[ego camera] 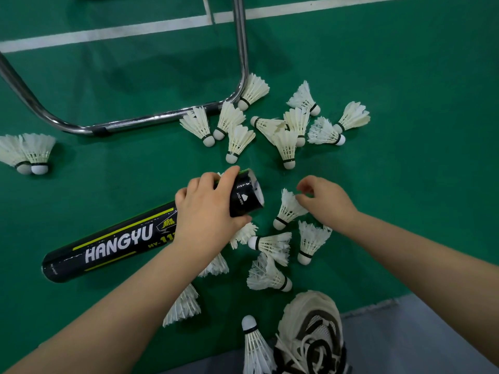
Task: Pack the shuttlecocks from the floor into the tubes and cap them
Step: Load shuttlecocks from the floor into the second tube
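A long black tube with HANGYU lettering lies slanted on the green floor, its open end pointing up and right. My left hand grips it near that open end. My right hand pinches the feathers of a white shuttlecock just right of the tube's mouth, cork end down on the floor. Several more white shuttlecocks lie scattered: a cluster beyond the hands, several below them, and two at the far left. Some are partly hidden under my left forearm.
A chrome tube frame bends across the floor at the upper left, touching some shuttlecocks. A white and black shoe stands at the bottom, next to a shuttlecock. White court lines run along the top. Grey floor borders the bottom right.
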### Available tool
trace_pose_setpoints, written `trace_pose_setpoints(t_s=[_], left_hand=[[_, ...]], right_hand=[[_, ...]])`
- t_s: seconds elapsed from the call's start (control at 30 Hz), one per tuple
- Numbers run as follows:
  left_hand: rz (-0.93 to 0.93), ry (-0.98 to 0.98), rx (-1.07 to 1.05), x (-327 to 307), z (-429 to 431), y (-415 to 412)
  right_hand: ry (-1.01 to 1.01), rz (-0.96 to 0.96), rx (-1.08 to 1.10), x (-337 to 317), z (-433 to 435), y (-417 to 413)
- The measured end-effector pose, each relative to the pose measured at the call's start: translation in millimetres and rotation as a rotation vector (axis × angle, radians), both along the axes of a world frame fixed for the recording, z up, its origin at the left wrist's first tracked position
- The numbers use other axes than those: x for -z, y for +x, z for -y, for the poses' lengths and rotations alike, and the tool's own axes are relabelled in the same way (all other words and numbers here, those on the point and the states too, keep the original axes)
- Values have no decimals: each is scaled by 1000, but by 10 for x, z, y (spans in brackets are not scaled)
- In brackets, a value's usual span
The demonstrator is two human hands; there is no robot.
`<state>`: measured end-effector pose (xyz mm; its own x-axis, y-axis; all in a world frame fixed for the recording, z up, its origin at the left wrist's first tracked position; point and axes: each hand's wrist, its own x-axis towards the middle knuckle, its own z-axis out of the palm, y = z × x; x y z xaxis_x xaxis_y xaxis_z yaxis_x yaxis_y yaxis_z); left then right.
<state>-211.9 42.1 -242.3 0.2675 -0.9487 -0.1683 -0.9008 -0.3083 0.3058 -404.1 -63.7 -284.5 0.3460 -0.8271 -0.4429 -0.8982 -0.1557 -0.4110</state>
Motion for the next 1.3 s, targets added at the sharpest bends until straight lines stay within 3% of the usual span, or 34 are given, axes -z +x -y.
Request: trace_pose_setpoints(t_s=[0.73, 0.93, 1.17, 1.3], left_hand=[[-1, -2, 22, 41, -4, -55], [-5, -2, 20, 49, -5, -66], [-3, 5, 20, 59, 11, -67], [-9, 12, 19, 63, 26, -64]], right_hand=[[22, -42, -61, 90, -12, -69], [55, 143, 138, 10, 51, -39], [98, 582, 453, -353, 138, 82], [176, 689, 382, -555, 45, 190]])
